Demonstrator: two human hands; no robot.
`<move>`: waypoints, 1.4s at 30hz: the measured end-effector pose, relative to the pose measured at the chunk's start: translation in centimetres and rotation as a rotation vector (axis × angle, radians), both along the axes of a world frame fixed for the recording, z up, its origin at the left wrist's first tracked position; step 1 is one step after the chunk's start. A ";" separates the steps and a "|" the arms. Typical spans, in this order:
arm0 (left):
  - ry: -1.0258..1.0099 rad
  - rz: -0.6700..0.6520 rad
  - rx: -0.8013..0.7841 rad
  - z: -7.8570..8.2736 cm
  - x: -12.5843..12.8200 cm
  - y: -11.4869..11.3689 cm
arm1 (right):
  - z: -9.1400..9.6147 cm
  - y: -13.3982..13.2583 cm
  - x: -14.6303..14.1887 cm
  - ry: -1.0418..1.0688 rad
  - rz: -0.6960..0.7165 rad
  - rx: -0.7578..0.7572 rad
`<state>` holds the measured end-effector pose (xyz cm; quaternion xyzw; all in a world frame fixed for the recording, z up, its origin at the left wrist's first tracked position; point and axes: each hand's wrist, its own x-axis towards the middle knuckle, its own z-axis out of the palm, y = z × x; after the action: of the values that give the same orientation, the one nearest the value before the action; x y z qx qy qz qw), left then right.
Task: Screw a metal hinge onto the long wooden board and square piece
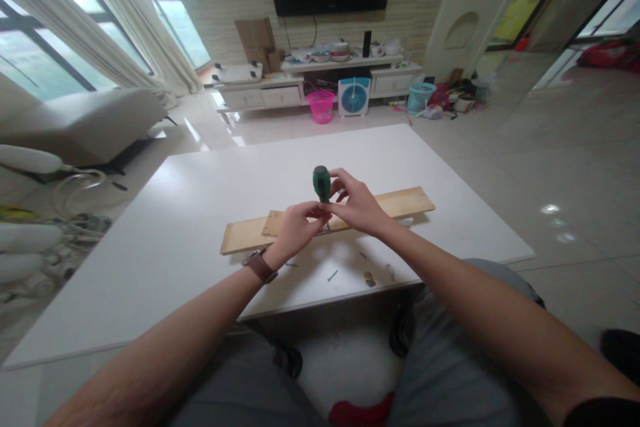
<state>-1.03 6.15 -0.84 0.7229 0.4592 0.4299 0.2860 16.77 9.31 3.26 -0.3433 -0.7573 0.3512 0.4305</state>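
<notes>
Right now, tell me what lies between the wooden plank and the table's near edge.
In the head view: a few loose screws, a small yellow object and a small white one; the left wrist crosses there too.

Open desk [190,213] spreads wide to the left and behind the wooden plank [400,203]; the plank lies crosswise through the middle; over its centre the left hand [295,230] and right hand [357,207] crowd an upright screwdriver [321,183]; loose screws [333,275] and a small yellow object [369,278] dot the near strip; the desk's right end is free.
</notes>
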 end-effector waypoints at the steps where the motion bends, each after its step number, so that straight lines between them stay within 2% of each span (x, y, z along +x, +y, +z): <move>1: -0.005 -0.002 0.000 0.0 0.0 0.0 | 0.0 0.0 0.0 -0.007 -0.014 0.004; 8: 0.002 0.018 0.022 -0.3 -0.1 0.1 | 0.2 -0.3 -0.2 -0.042 -0.032 0.009; 18: 0.003 0.008 0.034 -0.2 0.0 0.1 | 0.5 0.1 0.3 -0.009 0.081 -0.035; 28: -0.010 0.020 0.064 -0.4 0.1 0.0 | -0.1 0.4 -0.2 -0.080 -0.070 0.009; 37: 0.000 0.007 0.046 -0.3 0.1 0.2 | 0.7 0.1 0.3 0.001 0.099 -0.063; 42: 0.009 0.008 0.033 -0.1 0.0 0.0 | 0.5 0.3 0.3 -0.012 0.103 -0.031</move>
<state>-1.00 6.15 -0.97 0.7276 0.4563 0.4352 0.2701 17.10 9.58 3.71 -0.3126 -0.7709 0.3826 0.4021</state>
